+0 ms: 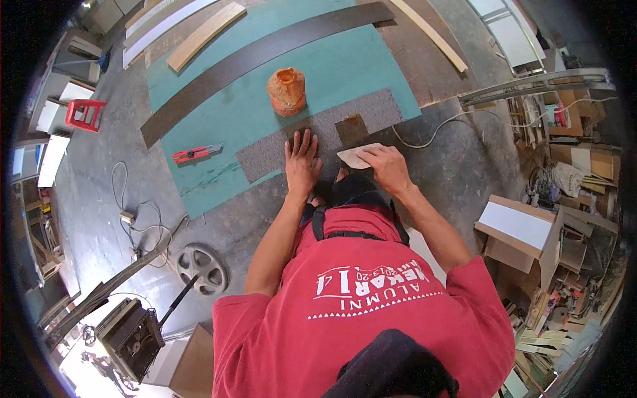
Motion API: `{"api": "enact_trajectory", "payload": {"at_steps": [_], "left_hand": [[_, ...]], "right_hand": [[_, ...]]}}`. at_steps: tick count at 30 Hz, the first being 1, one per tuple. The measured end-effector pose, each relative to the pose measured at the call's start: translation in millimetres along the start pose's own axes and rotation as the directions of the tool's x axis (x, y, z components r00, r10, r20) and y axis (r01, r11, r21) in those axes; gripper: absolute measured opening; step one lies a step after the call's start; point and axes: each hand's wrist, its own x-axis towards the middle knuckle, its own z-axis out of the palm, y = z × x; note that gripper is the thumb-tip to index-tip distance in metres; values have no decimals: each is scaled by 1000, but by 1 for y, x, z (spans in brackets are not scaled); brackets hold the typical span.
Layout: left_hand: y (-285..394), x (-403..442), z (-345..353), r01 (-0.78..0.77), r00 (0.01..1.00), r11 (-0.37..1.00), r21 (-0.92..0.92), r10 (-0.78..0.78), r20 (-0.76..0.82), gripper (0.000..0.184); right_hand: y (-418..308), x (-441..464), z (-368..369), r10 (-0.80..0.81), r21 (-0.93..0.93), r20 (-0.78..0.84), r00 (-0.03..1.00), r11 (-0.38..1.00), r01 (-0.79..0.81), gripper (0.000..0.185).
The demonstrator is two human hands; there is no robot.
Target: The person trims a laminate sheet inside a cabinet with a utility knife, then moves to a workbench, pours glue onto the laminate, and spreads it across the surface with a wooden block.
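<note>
My left hand (303, 164) lies with its fingers outstretched on a grey speckled strip (265, 156), pressing near the edge closest to me. A pale flat spreader (352, 158) is gripped in my right hand (390, 169), beside the strip's near edge. A brown patch (351, 129) shows on the strip's surface, just beyond the spreader. Behind the strip stands an orange, crusted container (286, 93) with an open neck. To the left of the strip rests a red utility knife (197, 153). All these lie on a green sheet (219, 186).
A long dark strip (259, 60) crosses the sheet's far side, with wooden battens (207, 36) beyond it. A cable (434, 139) runs over the floor at right. A red stool (85, 115) stands far left. Cardboard boxes (514, 229) and scraps crowd the right.
</note>
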Motion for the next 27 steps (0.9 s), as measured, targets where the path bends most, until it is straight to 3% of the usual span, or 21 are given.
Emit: {"api": "enact_trajectory", "payload": {"at_steps": [2,4,8,19,27], "left_hand": [[1,2,-1,3,1000,1000,14,-3,2,65],[4,0,-4,11,1000,1000,-19,-12,-13,61],[5,2,-1,16,999,1000,-18,-16,-44,59],[6,3,-2,13,998,1000,-3,-14,-61,59],[6,2,0,35,999,999,5,-35,-34,59]], "right_hand": [[5,9,-20,22,21,-57,998,1000,-21,34],[21,28,-29,1,-72,-207,978,997,-17,37],[71,60,-2,-72,-148,-284,956,989,30,41],[88,78,22,-144,-116,-258,955,986,117,36],[86,68,25,-41,-43,-232,972,999,32,36]]}}
